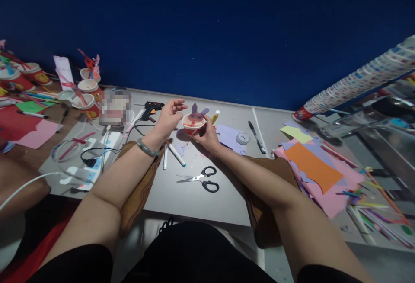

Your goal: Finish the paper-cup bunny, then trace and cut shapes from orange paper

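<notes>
My right hand [210, 136] grips a small red-and-white paper cup [193, 130] from its right side. A purple paper figure with two ear-like strips [195, 116] stands up out of the cup. To the left of the cup my left hand [170, 115] is raised, its fingers apart and nothing visible in them. A black glue gun [151, 110] lies just beyond my left wrist. Below the hands are capped markers [177, 155] and black-handled scissors [196, 180] with their blades slightly apart. A yellow glue stick or marker [215, 116] is behind my right hand.
On the right are a tape roll [242, 138], a black marker [256, 137], orange paper [313, 166] and a long leaning stack of paper cups [356, 82]. At left are a power strip [95, 162], cables, decorated cups [89, 87] and another person's arm [22, 179]. A blue partition [207, 32] stands behind.
</notes>
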Motion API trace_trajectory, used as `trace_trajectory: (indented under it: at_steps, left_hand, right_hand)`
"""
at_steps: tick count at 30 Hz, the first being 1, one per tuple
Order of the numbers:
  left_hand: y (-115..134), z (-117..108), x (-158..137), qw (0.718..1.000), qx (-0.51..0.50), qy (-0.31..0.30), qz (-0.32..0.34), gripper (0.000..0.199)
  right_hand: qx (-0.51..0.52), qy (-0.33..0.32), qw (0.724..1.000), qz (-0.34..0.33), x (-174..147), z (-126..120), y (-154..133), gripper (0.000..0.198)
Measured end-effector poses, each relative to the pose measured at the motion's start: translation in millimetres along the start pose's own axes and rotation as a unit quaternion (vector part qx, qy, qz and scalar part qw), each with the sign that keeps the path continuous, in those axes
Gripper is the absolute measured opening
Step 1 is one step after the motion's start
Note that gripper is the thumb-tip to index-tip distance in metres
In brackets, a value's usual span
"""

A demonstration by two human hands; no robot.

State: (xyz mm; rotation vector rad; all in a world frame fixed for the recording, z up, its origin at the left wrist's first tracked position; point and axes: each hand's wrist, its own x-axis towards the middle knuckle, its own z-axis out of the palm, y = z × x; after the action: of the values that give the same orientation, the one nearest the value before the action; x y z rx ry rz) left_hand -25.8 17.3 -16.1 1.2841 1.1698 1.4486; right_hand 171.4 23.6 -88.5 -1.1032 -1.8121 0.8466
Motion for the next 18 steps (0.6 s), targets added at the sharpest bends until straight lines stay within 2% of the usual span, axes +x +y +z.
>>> trace_trajectory:
  at_steps: [7, 13, 16, 18]
  left_hand:
    - [4, 2, 0, 0.999, -0.030, 0.026, -0.008, 0.051]
    - [4, 3, -1, 0.999, -0.039, 0.032, -0.007, 0.051]
    - [1, 1, 2, 0.999, -0.039, 0.036, 0.011, 0.050]
    - [0, -1, 5, 0.996, -0.039, 0.060, 0.049, 0.047]
  right_hand:
    - [-0.015, -0.008, 1.000, 0.001, -4, -7, 2, 0.092]
    - [-0.009, -0.028, 0.999, 0.019, -6, -16, 4, 0.100]
    - [-0.006, -0.032, 0.999, 0.026, -11, -29, 3, 0.098]
    - [-0.005, -0.031, 0.999, 0.028, -15, -42, 0, 0.092]
